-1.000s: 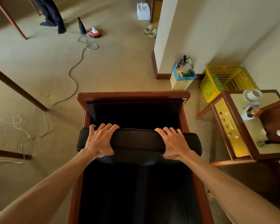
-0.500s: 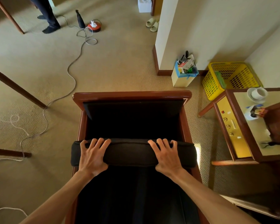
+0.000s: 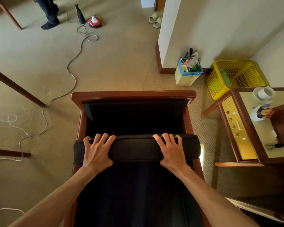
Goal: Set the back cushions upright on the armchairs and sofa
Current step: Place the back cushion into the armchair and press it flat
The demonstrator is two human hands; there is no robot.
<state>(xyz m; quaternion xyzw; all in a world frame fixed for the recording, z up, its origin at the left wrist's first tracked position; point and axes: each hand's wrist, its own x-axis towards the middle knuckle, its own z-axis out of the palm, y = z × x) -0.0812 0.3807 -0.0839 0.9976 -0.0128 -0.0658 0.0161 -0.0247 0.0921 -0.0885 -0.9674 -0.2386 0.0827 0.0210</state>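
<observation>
A dark back cushion lies across a wooden-framed armchair, seen from above, its ends overhanging both arms. My left hand grips the cushion's upper edge near its left end, fingers draped over the far side and thumb on the near side. My right hand holds the same edge toward the right end in the same way. Beyond the cushion the chair's dark backrest is uncovered; the dark seat lies below my forearms.
A wooden side table with a cup stands right of the chair. Behind it sit a yellow basket and a full paper bag by a wall corner. Cables trail over the carpet at left. Another person's leg shows far back.
Both hands have drawn the cushion toward me, away from the backrest, leaving more of the backrest exposed. The grip has stayed the same.
</observation>
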